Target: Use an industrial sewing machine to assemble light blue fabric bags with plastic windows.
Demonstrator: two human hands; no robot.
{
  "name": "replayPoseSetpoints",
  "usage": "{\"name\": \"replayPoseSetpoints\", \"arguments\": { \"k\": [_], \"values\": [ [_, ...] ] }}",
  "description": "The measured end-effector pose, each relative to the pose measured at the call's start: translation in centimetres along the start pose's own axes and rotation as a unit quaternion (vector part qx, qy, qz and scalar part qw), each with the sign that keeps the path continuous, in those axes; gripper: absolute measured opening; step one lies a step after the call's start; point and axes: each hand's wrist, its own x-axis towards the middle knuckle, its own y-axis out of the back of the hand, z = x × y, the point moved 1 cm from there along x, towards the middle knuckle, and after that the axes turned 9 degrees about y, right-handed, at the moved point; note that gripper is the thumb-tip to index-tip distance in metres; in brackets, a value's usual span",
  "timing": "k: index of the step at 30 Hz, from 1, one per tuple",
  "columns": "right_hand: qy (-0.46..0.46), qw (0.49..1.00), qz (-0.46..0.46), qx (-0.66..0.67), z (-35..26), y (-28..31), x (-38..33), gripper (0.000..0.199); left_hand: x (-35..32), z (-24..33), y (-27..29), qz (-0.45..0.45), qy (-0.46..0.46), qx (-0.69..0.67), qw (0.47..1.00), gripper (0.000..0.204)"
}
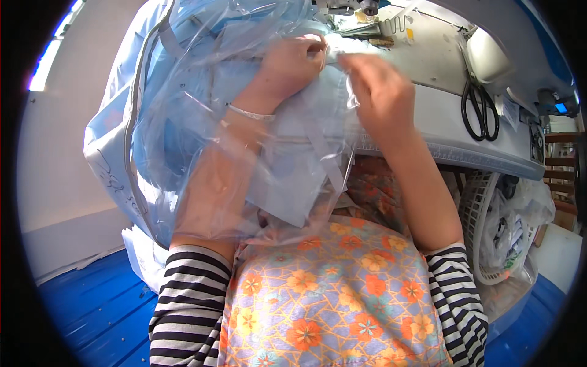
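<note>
pale-blue cloth (pixel 287 189): being overlaid by glossy, creased clear plastic (pixel 189 101) | left fingers (pixel 306 43): being curled | right fingers (pixel 362 66): blurred, pinch cannot be told

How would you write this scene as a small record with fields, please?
Left hand: at light blue material; grip unclear
Right hand: nearby, blurred; grip unclear
Clear plastic: over the left forearm
Scissors: black-handled, on pale table, right
Basket: white, below table level, right
Clothing: floral garment, striped sleeves
</note>
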Motion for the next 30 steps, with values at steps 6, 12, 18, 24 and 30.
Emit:
{"name": "replayPoseSetpoints", "arguments": {
  "k": [6,12,18,24,30],
  "values": [
    [-0.005,0.993,-0.098,0.059,-2.1,0.0,-1.4,0.016,0.8,-1.7,-1.2,0.125,-0.139,0.057,0.981,0.012],
    [-0.006,0.993,-0.111,-0.024,-0.7,-0.8,-0.5,0.010,1.0,-0.8,-1.3,0.104,-0.124,0.069,0.984,0.009],
    [-0.010,0.994,-0.105,-0.007,-0.4,-0.5,-1.0,0.011,0.7,-0.9,-1.8,0.146,-0.061,0.092,0.983,0.015],
    [-0.008,0.990,-0.140,-0.016,-0.4,-1.1,-0.9,0.007,0.7,-0.6,-1.9,0.133,-0.034,0.123,0.983,0.013],
    [-0.001,0.977,-0.205,-0.052,-1.0,-1.4,-0.6,0.016,-6.6,1.2,-0.7,0.131,-0.126,0.321,0.930,0.050]
  ]
}}
